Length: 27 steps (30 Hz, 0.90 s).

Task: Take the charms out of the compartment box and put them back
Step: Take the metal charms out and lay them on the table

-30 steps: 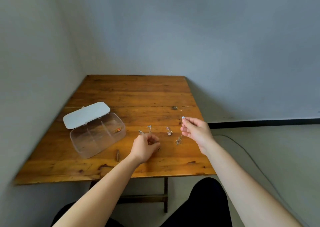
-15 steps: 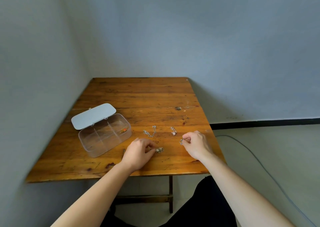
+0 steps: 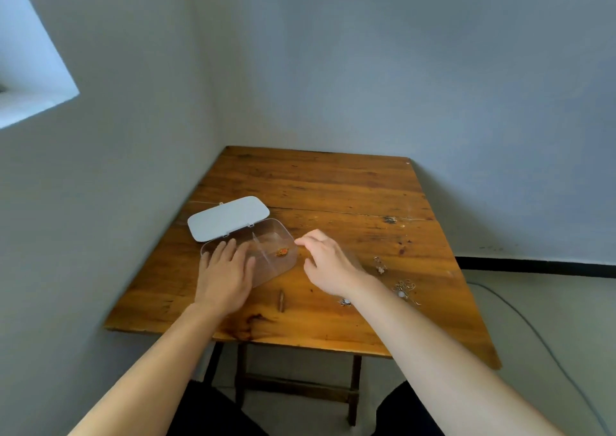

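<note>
1. Left hand point(image 3: 225, 274), fingers spread flat, rests on the clear compartment box point(image 3: 266, 262), lid point(image 3: 228, 218) open.
2. An orange charm point(image 3: 282, 252) lies inside.
3. Right hand point(image 3: 328, 265), loosely open, empty, hovers beside the box.
4. Silver charms point(image 3: 405, 289) lie on the wooden bench point(image 3: 333, 189).

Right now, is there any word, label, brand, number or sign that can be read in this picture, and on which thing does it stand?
None can be read.
Lid: plain, no print shows.
Box: clear plastic, no label shows.
Table: bare wood, only grain and dark marks.
Charms: too small to show any engraving.
Walls: blank.
</note>
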Tool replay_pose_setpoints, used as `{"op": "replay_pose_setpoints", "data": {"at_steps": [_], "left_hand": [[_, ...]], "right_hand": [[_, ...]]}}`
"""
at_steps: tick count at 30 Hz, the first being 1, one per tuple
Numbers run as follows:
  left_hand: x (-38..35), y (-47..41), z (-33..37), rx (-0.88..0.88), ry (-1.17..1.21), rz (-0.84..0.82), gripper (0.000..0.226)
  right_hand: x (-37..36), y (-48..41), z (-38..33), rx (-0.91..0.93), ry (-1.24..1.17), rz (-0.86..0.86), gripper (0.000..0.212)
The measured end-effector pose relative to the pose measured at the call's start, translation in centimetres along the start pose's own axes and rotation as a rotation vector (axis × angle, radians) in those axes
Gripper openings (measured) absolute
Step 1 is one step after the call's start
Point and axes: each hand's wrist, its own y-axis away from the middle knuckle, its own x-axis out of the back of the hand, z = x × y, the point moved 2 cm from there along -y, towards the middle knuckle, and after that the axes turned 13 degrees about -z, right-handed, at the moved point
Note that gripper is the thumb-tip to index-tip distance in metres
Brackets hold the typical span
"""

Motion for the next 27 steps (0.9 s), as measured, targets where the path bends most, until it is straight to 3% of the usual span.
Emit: {"op": "replay_pose_setpoints", "data": {"at_steps": [3,9,14,18,27], "left_hand": [[-1.1,-0.1,-0.2,0.019,-0.053,0.032,0.056],[-1.6,-0.1,0.0,0.020,-0.078,0.095,0.054],[-1.5,-0.1,0.1,0.009,-0.075,0.111,0.049],[-1.4,0.0,0.1,0.025,-0.082,0.108,0.048],[-1.3,-0.1,0.2,0.046,-0.101,0.073,0.055]], "right_hand": [[-0.5,-2.4,-2.0,0.081,0.174,-0.093,0.050],[-2.3,-5.5,-3.3,0.016,0.541,-0.257,0.035],[-2.9,-6.4,-3.6,-0.005,0.483,-0.252,0.043],[-1.9,-6.1,-3.3,0.026,0.377,-0.294,0.026],[-0.4,-7.0,-3.5,0.008,0.359,-0.490,0.019]]}}
